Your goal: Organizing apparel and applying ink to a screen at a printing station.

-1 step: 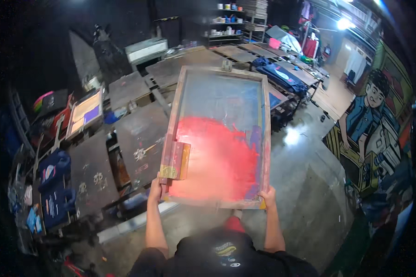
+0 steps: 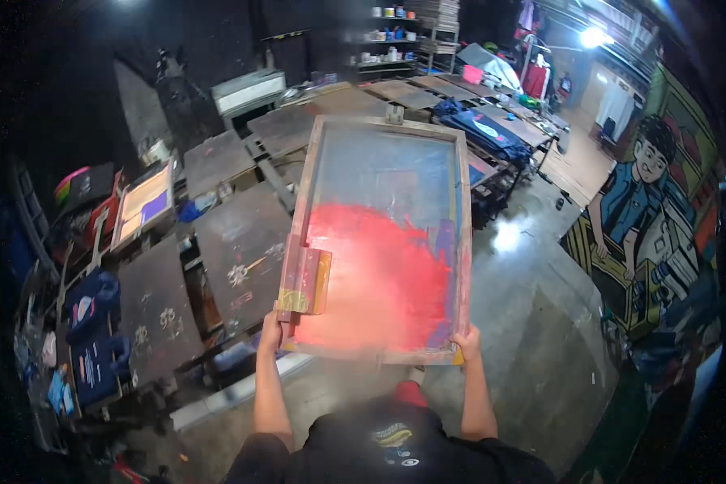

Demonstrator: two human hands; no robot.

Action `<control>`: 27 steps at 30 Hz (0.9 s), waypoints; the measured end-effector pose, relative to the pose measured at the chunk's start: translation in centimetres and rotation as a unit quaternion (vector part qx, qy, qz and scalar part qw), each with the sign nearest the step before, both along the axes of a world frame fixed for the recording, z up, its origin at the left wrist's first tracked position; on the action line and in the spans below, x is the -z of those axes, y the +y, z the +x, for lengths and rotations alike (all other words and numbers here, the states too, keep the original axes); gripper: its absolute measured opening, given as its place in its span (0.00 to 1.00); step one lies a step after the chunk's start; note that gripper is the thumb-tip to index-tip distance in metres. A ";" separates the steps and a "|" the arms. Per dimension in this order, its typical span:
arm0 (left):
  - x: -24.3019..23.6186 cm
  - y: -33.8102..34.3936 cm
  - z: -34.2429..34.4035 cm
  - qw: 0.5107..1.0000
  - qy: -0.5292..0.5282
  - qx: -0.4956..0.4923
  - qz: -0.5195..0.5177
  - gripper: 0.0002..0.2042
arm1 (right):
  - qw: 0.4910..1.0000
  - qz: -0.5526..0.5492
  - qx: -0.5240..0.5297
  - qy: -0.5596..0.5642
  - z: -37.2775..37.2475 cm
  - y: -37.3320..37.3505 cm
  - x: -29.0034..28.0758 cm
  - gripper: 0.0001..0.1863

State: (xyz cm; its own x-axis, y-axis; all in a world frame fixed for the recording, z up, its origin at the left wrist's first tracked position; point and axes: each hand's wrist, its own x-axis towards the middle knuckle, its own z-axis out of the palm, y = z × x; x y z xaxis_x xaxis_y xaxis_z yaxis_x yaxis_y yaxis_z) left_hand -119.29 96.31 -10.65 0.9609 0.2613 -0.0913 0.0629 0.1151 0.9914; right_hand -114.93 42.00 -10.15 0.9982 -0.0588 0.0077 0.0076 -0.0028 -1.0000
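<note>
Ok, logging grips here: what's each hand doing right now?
Left hand: closed on the wooden frame, lower left side.
Right hand: closed on the same frame, lower right corner.

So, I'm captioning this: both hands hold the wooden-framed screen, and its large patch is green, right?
Not quite: the large patch is red, as the head view shows. The left hand and right hand do hold the wooden-framed screen.

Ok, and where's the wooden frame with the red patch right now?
In the head view, the wooden frame is mid-picture, its near end held by the left hand and right hand, with dark boards to its left.
</note>
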 end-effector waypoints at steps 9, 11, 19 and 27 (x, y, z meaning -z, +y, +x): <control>-1.2 -16.4 18.2 0.999 0.004 0.031 0.010 0.23 | 0.996 0.022 0.090 0.003 7.2 -16.4 -0.5 0.22; -0.7 -19.8 21.4 0.995 0.001 0.091 0.040 0.22 | 0.992 -0.016 0.121 0.037 7.2 -20.0 -0.4 0.21; -1.5 -33.1 28.9 0.983 0.022 0.149 0.102 0.35 | 0.981 -0.033 0.189 0.029 9.7 -30.3 -3.4 0.20; -1.4 -36.8 35.5 0.987 0.023 0.150 0.048 0.24 | 0.977 -0.023 0.197 0.082 16.3 -33.3 -2.4 0.24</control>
